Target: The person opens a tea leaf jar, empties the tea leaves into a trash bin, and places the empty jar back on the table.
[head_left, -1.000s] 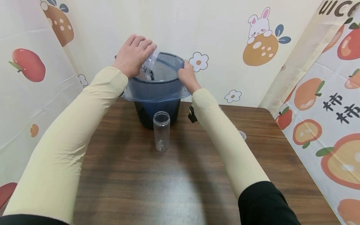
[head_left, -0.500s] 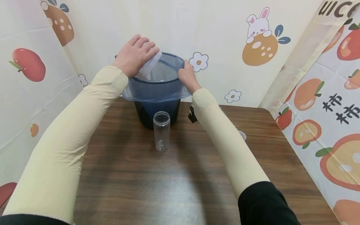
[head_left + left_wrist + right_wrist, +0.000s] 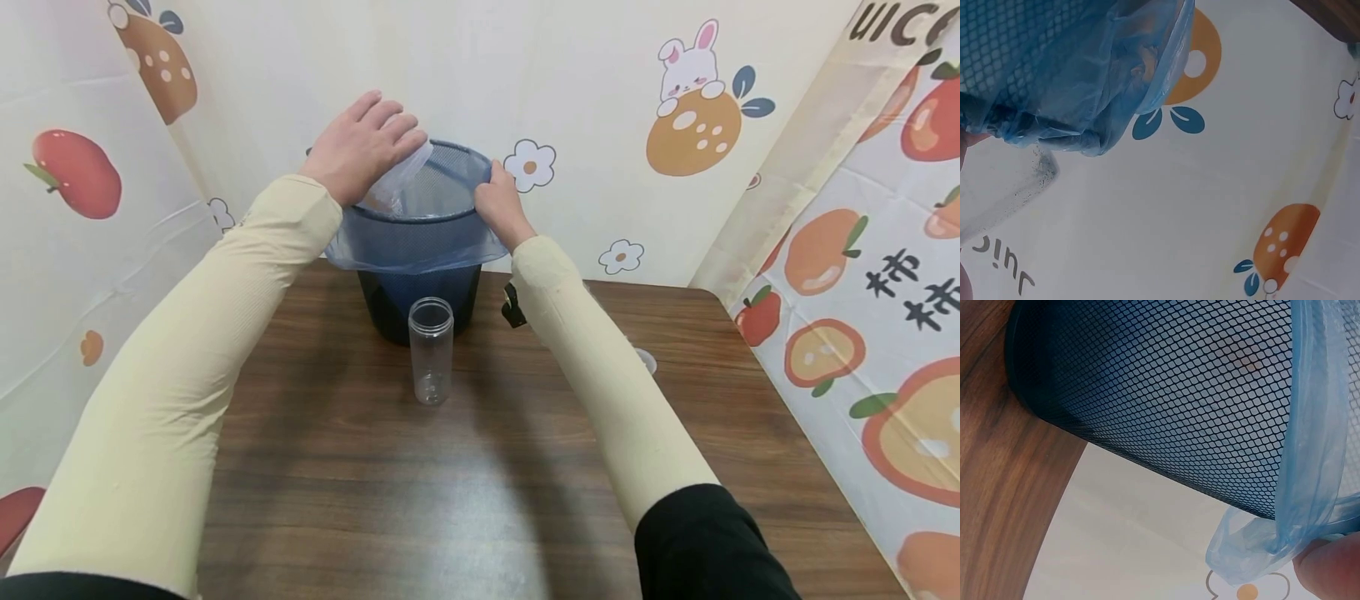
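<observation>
Mesh bin [image 3: 420, 250] with blue liner bag [image 3: 416, 243] at far middle of surface [image 3: 450, 467]. Left hand [image 3: 360, 146] over bin's left rim, tipping clear jar [image 3: 397, 179] mouth-down into bin; fingers curled round jar. Right hand [image 3: 501, 204] on bin's right rim, fingers pinching rim and liner edge. Second clear jar [image 3: 431, 350] upright just in front of bin, open top. Small black item [image 3: 513, 307] right of bin, by right sleeve.
</observation>
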